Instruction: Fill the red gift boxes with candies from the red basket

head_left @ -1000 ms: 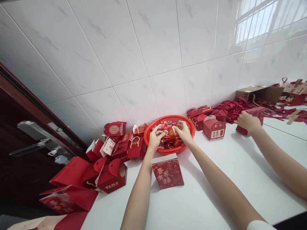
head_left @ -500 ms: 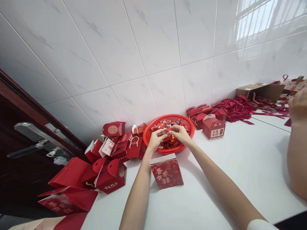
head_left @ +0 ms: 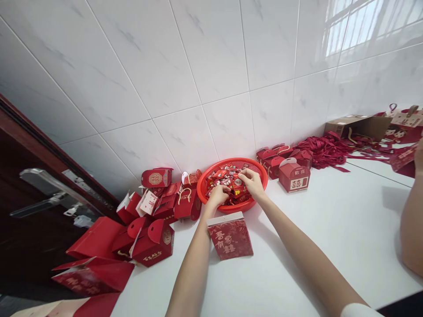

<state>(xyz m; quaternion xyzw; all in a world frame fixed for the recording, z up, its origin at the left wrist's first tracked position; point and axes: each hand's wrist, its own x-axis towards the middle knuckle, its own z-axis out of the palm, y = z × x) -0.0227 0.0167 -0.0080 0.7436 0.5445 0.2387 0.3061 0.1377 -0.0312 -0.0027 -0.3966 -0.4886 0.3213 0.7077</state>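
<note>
While both forearms stretch forward over the red basket (head_left: 231, 206), the left hand (head_left: 218, 195) digs clenched into its wrapped candies (head_left: 231, 176); the right hand (head_left: 253, 181) pinches one packet above them.

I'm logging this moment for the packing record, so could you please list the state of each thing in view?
Red basket: upright, holding wrapped sweets.
Left hand: in the basket, fingers curled on sweets.
Right hand: pinching a sweet.
Red bag: standing, top open.
Gift box: closed, upright.
Door: ajar or shut, cannot tell.
Ribbons: loose heap.
</note>
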